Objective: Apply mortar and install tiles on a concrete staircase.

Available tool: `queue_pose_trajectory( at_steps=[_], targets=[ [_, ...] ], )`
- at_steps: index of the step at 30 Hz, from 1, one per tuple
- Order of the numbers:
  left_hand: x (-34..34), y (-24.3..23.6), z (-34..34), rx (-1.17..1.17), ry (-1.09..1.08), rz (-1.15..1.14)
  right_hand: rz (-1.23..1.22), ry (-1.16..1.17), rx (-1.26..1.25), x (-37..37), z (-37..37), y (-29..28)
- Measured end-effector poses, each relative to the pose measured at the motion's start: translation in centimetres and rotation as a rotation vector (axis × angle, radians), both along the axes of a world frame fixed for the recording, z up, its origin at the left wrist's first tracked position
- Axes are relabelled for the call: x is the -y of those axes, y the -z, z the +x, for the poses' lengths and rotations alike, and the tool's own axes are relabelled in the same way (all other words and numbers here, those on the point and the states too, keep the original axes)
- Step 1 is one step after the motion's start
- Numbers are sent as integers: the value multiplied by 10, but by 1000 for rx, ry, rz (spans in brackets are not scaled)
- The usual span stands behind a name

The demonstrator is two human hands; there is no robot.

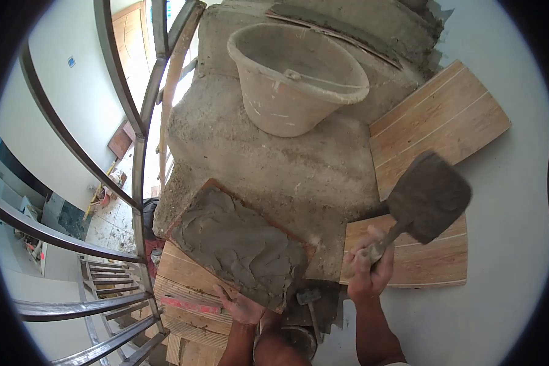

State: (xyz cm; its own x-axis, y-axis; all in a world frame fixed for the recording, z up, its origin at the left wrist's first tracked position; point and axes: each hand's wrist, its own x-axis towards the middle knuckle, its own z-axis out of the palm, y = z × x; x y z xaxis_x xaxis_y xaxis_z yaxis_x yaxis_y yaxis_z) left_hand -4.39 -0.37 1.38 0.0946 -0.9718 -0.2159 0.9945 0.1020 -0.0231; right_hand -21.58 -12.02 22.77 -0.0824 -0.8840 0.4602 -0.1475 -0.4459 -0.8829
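My left hand (245,308) grips the near edge of a tile (312,249), its palm partly hidden beneath it. Grey wet mortar (235,241) lies in a thick, uneven layer over the tile's upturned face. On the right, my right hand (372,268) is closed around the handle of a trowel (432,196). The trowel's broad, mortar-coated blade is raised, apart from the tile, in front of the white wall.
A mortar-stained bucket (296,107) stands on the rough concrete step (256,161) above. Wood-patterned skirting tiles (439,125) line the right wall. A metal railing (141,183) bounds the left. Below are a mallet (308,297), a red bar (192,305) and wood-look treads (183,271).
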Motion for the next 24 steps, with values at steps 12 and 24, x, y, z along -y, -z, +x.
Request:
queue_pose_trajectory(
  at_steps=[12, 24],
  targets=[
    [-5, -1, 12, 110, 87, 62, 586, 125, -415, -180, -60, 143],
    [-5, 21, 70, 177, 169, 43, 1459, -199, -662, -408, -112, 213]
  ],
)
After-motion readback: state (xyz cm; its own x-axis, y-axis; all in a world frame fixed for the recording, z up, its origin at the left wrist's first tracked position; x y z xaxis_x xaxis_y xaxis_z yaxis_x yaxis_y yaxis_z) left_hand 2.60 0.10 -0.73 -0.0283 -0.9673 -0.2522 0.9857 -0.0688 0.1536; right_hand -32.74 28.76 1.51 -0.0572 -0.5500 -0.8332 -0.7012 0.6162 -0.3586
